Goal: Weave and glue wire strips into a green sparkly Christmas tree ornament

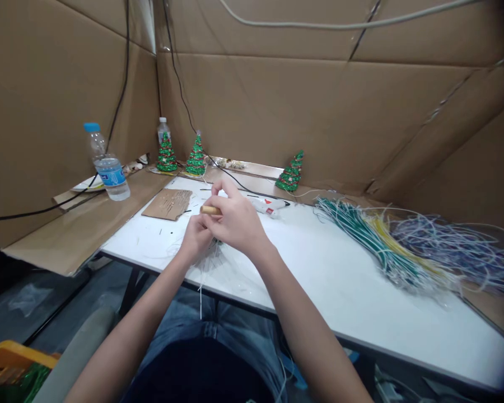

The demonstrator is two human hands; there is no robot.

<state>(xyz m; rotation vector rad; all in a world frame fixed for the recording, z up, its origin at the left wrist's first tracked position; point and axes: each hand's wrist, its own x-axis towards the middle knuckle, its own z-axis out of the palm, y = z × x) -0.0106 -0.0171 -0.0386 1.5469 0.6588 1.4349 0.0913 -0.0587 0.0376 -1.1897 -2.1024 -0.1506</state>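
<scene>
Above the white table (319,252), my two hands are close together and touching. My right hand (237,215) is closed round a short tan wooden handle (210,210); the tool's other end is hidden by the fingers. My left hand (196,235) is closed just below it, pinching something mostly covered by both hands. Thin clear strands (212,257) spread out beneath the hands, and a white cord (200,296) hangs over the table's front edge. Beyond my right hand lies a white glue gun (271,207). A piece of brown cardboard (168,204) rests to the left.
Small green Christmas trees (196,157) stand along the back. Bundles of green wires (369,240), yellow wires (388,238) and purplish wires (453,252) lie at right. A water bottle (111,173) stands at left. Cardboard walls (298,106) enclose the table. An orange basket (12,358) sits low left.
</scene>
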